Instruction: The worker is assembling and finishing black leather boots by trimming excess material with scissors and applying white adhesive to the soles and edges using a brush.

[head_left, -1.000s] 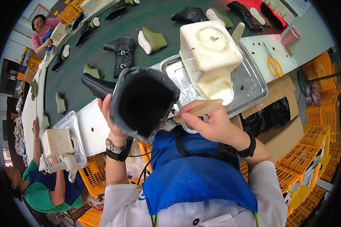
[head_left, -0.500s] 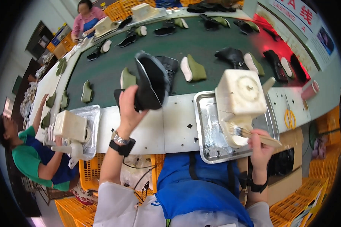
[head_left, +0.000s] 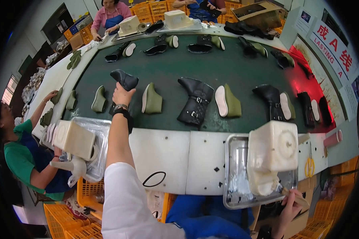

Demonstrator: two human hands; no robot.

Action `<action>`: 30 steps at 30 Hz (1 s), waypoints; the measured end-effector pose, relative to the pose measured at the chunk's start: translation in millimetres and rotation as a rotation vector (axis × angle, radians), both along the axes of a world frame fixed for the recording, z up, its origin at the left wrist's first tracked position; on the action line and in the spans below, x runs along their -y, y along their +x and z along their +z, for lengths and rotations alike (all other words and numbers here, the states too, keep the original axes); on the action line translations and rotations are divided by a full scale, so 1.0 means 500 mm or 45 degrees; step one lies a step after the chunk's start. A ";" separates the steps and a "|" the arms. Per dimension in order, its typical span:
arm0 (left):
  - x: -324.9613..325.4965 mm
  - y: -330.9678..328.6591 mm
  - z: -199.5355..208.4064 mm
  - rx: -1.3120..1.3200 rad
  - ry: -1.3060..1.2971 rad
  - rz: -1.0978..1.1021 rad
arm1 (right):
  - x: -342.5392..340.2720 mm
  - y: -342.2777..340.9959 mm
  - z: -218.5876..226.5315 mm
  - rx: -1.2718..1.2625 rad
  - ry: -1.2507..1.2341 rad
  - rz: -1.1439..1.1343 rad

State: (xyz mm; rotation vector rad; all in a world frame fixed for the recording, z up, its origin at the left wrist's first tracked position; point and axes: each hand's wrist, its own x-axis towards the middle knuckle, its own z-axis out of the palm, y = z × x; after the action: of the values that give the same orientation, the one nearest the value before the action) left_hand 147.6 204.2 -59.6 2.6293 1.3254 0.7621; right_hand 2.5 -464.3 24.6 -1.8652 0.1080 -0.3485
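My left hand (head_left: 123,95) is stretched out over the green work surface (head_left: 167,67), its fingers closed round a black boot (head_left: 125,79). The boot's toe part shows above the hand; its shaft is mostly hidden. Just right of it stands a green wedge with a pale sole (head_left: 155,100). In my right hand (head_left: 292,203) is a brush with a wooden handle (head_left: 300,198), low on the right. Its tip end reaches the round mouth of a cream plastic container (head_left: 273,147), which stands in a metal tray (head_left: 238,159). The bristles are hard to see.
A black buckled boot (head_left: 196,101) and another green wedge (head_left: 228,101) stand ahead. More boots lie farther off. Yellow scissors (head_left: 309,166) and a pink cup (head_left: 332,139) are at the right. A green-sleeved co-worker (head_left: 38,163) sits left beside another cream container (head_left: 74,137).
My left hand has carried the black boot forward and left, from the near white edge out over the green surface. My right hand keeps the brush beside the container. The view has shifted.
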 end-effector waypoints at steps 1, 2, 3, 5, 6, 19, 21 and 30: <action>-0.008 0.012 -0.013 -0.045 -0.059 0.016 | 0.014 0.002 -0.015 0.007 -0.041 -0.016; -0.016 0.020 -0.028 -0.093 -0.115 0.028 | 0.016 0.006 -0.022 0.011 -0.079 -0.035; -0.021 0.030 -0.041 -0.085 -0.114 0.011 | 0.014 0.004 -0.021 -0.027 -0.096 -0.068; -0.020 0.044 -0.077 -0.169 -0.083 0.083 | -0.008 -0.002 -0.007 -0.028 -0.068 -0.112; -0.025 0.045 -0.096 -0.244 -0.180 0.076 | -0.017 -0.006 0.002 -0.037 -0.047 -0.138; 0.082 -0.094 0.018 -0.024 -0.190 -1.045 | 0.084 0.006 -0.031 -0.251 1.689 0.050; 0.202 -0.144 0.066 -0.021 -0.125 -1.124 | 0.106 -0.011 -0.051 -0.300 1.922 0.155; 0.665 -0.368 0.069 -0.011 -0.022 -1.561 | 0.148 -0.056 -0.097 -0.572 2.451 0.478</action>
State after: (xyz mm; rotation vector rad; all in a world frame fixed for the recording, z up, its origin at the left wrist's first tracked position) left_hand -36.5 -128.4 -25.1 2.6895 -0.3897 0.4744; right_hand -25.6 -538.1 -23.7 0.0147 0.2608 0.4036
